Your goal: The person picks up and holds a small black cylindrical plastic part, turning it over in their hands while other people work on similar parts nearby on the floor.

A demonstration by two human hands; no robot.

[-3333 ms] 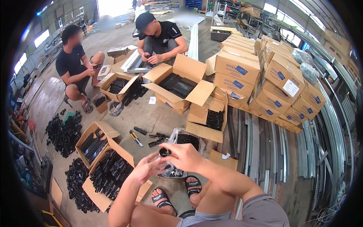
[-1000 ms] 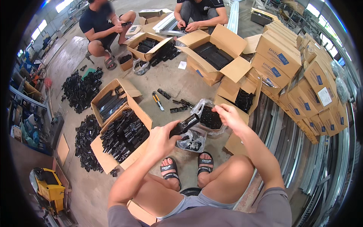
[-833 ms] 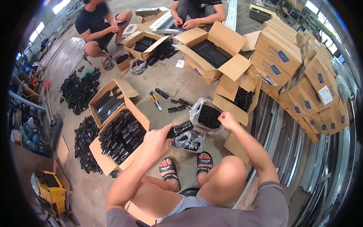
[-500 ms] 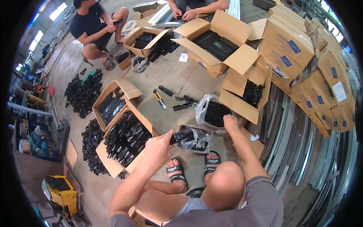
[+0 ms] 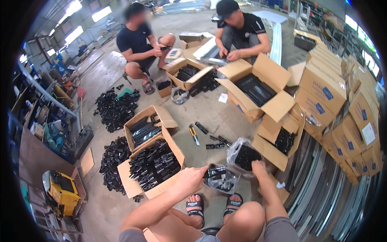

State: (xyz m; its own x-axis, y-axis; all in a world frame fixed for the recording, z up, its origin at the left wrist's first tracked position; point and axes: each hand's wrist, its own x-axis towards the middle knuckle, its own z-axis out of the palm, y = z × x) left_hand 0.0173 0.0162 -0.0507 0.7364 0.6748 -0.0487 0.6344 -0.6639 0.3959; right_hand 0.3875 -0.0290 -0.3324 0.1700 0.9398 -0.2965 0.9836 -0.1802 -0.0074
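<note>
My left hand (image 5: 192,177) is closed round a short black plastic part (image 5: 215,172), held over a small container lined with clear plastic (image 5: 222,184) that has black pieces in it. Slightly to the right, my right hand (image 5: 258,166) reaches to the near edge of a clear plastic bag (image 5: 238,150) full of small black pieces (image 5: 247,157). Its fingers look curled together, and whatever they pinch is too small to make out. Left of my left hand stands an open cardboard box (image 5: 181,151) heaped with similar black parts (image 5: 155,165).
An orange-and-black utility knife (image 5: 194,135) lies on the floor near several loose black parts (image 5: 215,144). Piles of black parts (image 5: 115,163) flank the left boxes. Two people (image 5: 139,44) crouch across from me, handling parts. Stacked cartons (image 5: 318,88) and long metal profiles (image 5: 318,177) line the right.
The view has tilted up, so more of the two people shows and everything sits lower and further right. My left hand still holds the black part; my right hand stays at the bag.
</note>
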